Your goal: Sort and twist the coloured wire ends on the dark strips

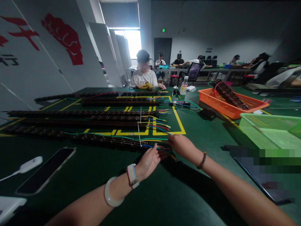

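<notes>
Left hand (149, 161) loosely parted, thin multicoloured plastic-coated wires (147, 146) by its fingers, likely for steadying; right hand's grip (180, 145) bunched just beyond, closure hidden, can't tell; long black ridged strip (110, 140) leftward

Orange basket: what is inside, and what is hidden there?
A dark, elongated bundle leans in the orange basket, one end above the rim. The basket's bottom beneath it is hidden.

Shows dark green on the table (164, 194), with yellow lines (179, 120) mid-frame. Mixes red, yellow, blue and green among the wires (152, 139) at centre. Has orange on the basket (217, 104) at right, pale green on the tray (254, 130) below; solid red on the painted fist (64, 39), upper left; white on the bangle (107, 192), lower left of centre.
</notes>
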The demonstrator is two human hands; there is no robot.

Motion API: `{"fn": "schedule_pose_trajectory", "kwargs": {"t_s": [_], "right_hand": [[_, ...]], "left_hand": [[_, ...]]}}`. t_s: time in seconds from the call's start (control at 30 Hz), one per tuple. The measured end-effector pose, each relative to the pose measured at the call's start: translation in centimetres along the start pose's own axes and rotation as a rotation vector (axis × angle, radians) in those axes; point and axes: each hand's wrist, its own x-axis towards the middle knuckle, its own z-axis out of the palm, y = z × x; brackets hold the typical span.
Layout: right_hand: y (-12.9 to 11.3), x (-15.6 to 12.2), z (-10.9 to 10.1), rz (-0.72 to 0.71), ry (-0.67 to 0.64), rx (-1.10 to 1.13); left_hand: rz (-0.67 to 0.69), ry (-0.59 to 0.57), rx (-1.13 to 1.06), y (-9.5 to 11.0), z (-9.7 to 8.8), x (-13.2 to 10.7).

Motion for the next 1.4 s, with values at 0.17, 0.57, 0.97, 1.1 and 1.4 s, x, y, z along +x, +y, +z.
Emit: {"fn": "schedule_pose_trajectory", "kwargs": {"t_s": [0.17,0.57,0.97,1.1,1.4], "right_hand": [[0.9,0.8,1.7,-0.029,-0.053,0.072],[-1.3,-1.8,-1.7,-0.003,0.03,-0.132],[-2.6,-3.5,-1.4,-0.096,-0.053,-0.211],[-1.7,-3.0,-2.1,-0.045,0.022,-0.246],[-0.4,-1.1,0.2,0.056,-0.131,-0.189]], "left_hand": [[-0.022,-0.008,-0.012,0.1,-0.1,0.2],[0.014,-0.032,-0.027,-0.2,-0.3,0.2],[-0.036,-0.068,0.037,0.1,0.0,-0.2],[-0.015,-0.041,0.058,0.1,0.2,-0.2],[-0.06,0.026,0.124,0.6,0.3,-0.6]]}}
